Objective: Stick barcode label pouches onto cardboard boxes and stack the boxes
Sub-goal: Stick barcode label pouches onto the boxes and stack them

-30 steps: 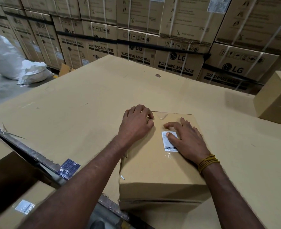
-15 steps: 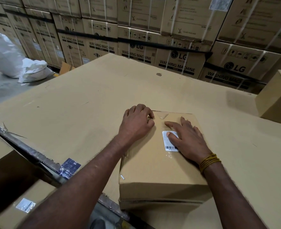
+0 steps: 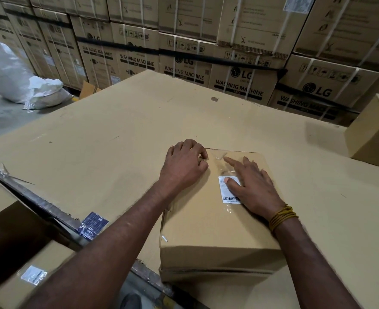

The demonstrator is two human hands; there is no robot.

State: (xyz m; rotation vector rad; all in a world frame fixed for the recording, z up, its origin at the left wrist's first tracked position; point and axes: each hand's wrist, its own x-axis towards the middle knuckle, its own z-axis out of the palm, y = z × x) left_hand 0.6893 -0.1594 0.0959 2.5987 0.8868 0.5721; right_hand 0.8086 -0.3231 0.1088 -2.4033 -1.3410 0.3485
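Note:
A plain cardboard box (image 3: 215, 233) lies on the big cardboard work surface (image 3: 108, 139) in front of me. On its top sits a clear pouch with a white barcode label (image 3: 228, 194). My right hand (image 3: 253, 186) lies flat on the pouch, fingers straight, thumb pressing the label. My left hand (image 3: 184, 163) rests at the box's far left corner with its fingers curled over the edge, holding the box steady.
Another plain box (image 3: 375, 132) stands at the right edge of the surface. A labelled box (image 3: 23, 279) sits lower left, beside a dark taped edge (image 3: 50, 210). Stacked washing machine cartons (image 3: 237, 70) wall the back. White sacks (image 3: 12, 74) lie on the floor at left.
My right hand's fingers have spread and slid slightly farther along the pouch. The left hand and the box have stayed put.

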